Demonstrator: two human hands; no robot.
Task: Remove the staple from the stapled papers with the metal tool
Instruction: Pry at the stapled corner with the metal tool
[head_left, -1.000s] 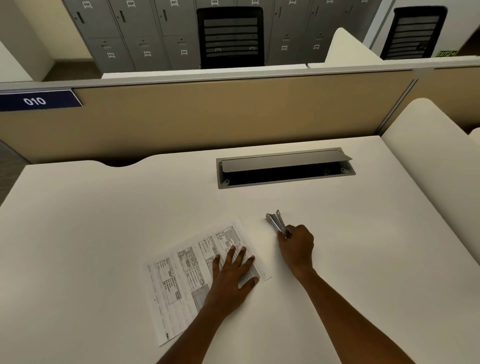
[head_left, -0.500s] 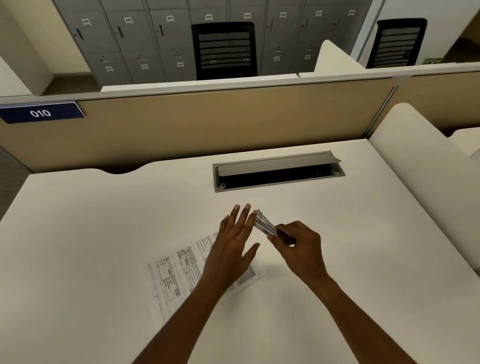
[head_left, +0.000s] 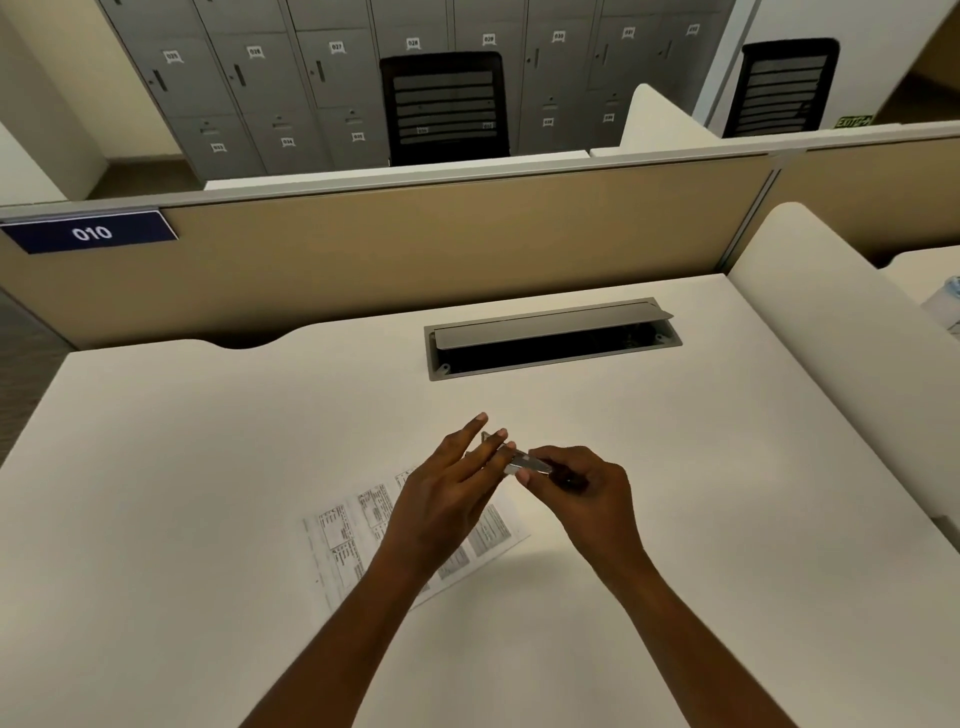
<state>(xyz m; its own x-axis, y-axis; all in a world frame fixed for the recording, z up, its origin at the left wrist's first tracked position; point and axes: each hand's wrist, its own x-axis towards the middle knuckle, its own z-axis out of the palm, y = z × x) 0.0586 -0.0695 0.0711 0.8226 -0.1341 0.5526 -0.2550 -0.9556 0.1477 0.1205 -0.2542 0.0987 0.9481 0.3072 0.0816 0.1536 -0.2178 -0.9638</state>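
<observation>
The stapled papers (head_left: 348, 530), printed with small tables, lie flat on the white desk (head_left: 208, 493) below my hands. My right hand (head_left: 582, 493) is raised above the papers and grips the handle end of the slim metal tool (head_left: 527, 462), which points up and to the left. My left hand (head_left: 452, 488) is lifted off the sheets, fingers spread, with its fingertips touching the front part of the tool. The tool's tip is partly hidden behind those fingers. The staple itself is too small to make out.
A grey cable tray (head_left: 550, 338) with its lid half raised is set into the desk beyond my hands. A tan partition (head_left: 415, 249) bounds the far edge and a white curved divider (head_left: 841, 338) bounds the right side.
My left hand left the papers and rose to meet the tool. My right hand lifted the tool off the desk and brought it leftward over the papers.
</observation>
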